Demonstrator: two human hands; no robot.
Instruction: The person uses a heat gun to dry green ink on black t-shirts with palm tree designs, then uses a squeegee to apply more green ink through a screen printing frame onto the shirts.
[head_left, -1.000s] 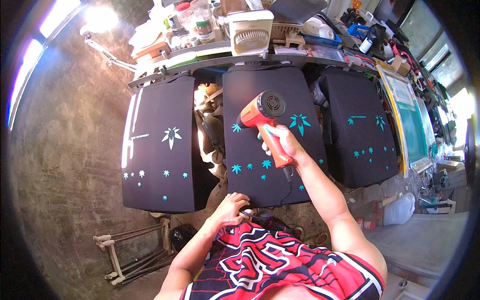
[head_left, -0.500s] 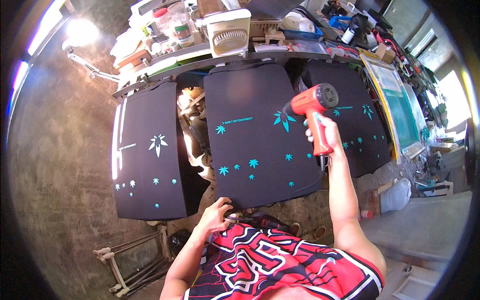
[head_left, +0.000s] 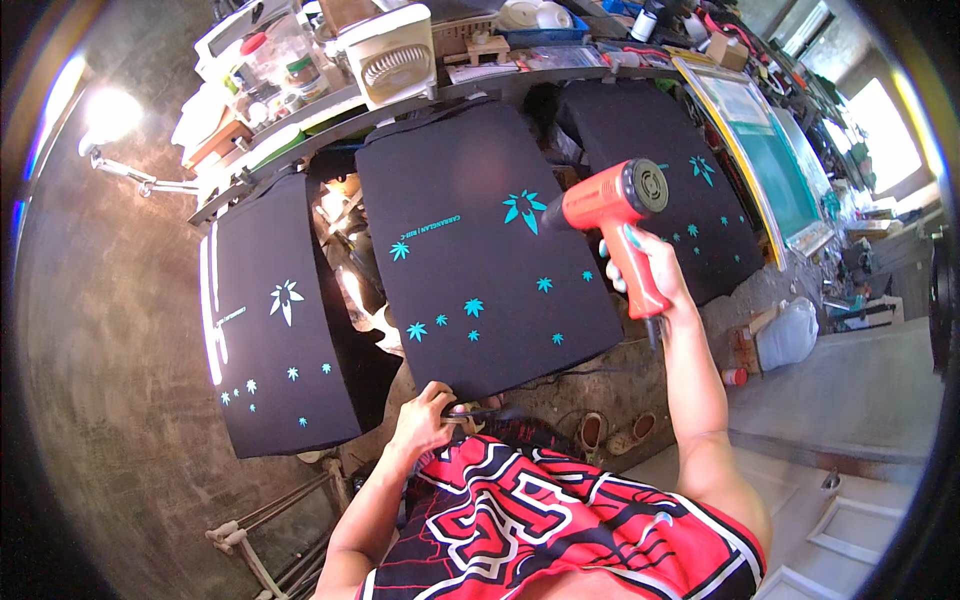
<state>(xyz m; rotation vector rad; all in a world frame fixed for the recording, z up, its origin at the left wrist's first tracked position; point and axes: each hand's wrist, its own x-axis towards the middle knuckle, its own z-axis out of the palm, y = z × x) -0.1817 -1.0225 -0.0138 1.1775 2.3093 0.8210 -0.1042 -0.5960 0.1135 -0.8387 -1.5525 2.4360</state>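
My right hand (head_left: 640,275) is wrapped round the handle of a red heat gun (head_left: 600,200), held over the right part of the middle black shirt (head_left: 470,260), its dark nozzle beside a large turquoise leaf print (head_left: 523,208). My left hand (head_left: 420,425) has its fingers curled on that shirt board's front edge; what else they grip underneath is hidden. The shirt carries several smaller turquoise leaf prints and a line of lettering. Similar printed black shirts lie on boards to the left (head_left: 270,360) and the right (head_left: 635,130), the left one in glare.
A metal rail shelf (head_left: 530,75) behind the boards holds jars, a small white fan (head_left: 385,55) and clutter. A yellow-edged screen frame (head_left: 760,180) stands right, a white bag (head_left: 785,335) below it. A lamp (head_left: 112,120) is at left, a wooden rack (head_left: 280,530) lower left.
The heat gun in my right hand has moved rightward across the middle shirt. The view has swung, so boards and shelf sit higher and further left. My left hand stays at the board's edge.
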